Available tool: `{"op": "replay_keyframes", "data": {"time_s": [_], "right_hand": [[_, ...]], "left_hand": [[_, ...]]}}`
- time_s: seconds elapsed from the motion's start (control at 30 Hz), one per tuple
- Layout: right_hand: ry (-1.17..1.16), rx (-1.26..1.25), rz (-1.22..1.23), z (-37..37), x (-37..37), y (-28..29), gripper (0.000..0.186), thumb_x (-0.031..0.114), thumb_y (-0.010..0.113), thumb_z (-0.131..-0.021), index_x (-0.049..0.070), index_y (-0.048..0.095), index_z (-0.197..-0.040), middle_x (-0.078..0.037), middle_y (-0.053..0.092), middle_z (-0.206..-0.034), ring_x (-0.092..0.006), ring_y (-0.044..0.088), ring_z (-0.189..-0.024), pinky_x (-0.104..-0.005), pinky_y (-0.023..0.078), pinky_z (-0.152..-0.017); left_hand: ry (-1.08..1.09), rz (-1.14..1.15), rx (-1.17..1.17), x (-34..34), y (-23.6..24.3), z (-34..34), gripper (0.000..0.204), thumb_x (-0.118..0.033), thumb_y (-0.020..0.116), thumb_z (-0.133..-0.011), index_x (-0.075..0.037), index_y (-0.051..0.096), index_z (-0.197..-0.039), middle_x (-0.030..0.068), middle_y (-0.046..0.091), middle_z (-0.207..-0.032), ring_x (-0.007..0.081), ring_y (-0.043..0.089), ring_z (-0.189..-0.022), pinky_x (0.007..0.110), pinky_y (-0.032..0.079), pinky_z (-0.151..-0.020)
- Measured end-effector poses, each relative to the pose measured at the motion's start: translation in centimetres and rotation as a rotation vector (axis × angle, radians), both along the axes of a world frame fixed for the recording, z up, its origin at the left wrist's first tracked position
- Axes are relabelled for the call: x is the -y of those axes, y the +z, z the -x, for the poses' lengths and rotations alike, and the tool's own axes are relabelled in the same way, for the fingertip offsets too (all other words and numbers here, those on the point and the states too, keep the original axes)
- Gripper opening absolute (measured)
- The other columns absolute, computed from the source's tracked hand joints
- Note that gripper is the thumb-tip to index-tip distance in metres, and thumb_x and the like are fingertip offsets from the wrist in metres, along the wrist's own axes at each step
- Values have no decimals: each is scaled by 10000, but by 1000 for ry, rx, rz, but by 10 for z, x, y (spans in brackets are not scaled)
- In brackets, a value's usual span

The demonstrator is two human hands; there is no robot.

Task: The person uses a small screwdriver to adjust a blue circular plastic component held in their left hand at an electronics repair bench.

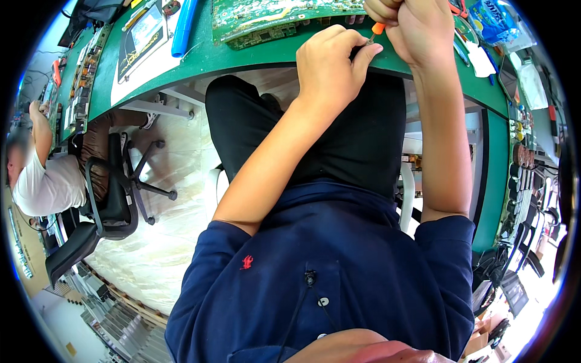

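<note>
Tool [378,28] at 1 o'clock, orange end clamped in the right grip [417,27]; the left grip [331,63] pinches near its tip, on what I cannot tell. Best keep both wrists steady, tip aligned. The blue bag [491,23], 2 o'clock, hides its contents.

At the top of the frame, the right hand [419,27] is clipped by the edge and covers most of an orange-handled tool [378,28]. Whatever the left hand [331,60] may be pinching at the tool's tip is too small to make out. The green circuit board [272,17] and blue tube [184,30] run past the upper edge; at far left, a co-worker's head [18,151] is blurred.
</note>
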State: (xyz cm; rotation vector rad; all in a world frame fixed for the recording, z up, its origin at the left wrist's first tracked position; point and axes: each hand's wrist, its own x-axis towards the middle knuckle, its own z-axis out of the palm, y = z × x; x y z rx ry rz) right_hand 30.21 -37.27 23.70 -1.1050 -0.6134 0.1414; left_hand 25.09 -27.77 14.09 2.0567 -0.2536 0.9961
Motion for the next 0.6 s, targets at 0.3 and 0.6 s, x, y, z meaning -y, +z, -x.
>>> {"op": "replay_keyframes", "data": {"time_s": [0.3, 0.6], "right_hand": [[80, -9, -3, -3, 1, 0, 487, 395, 417, -1013, 104, 372, -624, 22, 291, -519, -83, 258, -429, -241, 213, -399], [-22, -11, 38, -1, -3, -4, 473, 374, 410, -1017, 104, 366, -631, 29, 272, -526, -74, 218, -435, -246, 191, -415]], "left_hand": [[-25, 28, -33, 0, 4, 0, 189, -182, 766, -720, -43, 640, -695, 79, 558, -625, 269, 577, -582, 360, 441, -518], [-49, 55, -26, -1, 9, 0, 199, -143, 778, -735, -9, 632, -719, 81, 545, -616, 190, 487, -476, 302, 382, -462]]}}
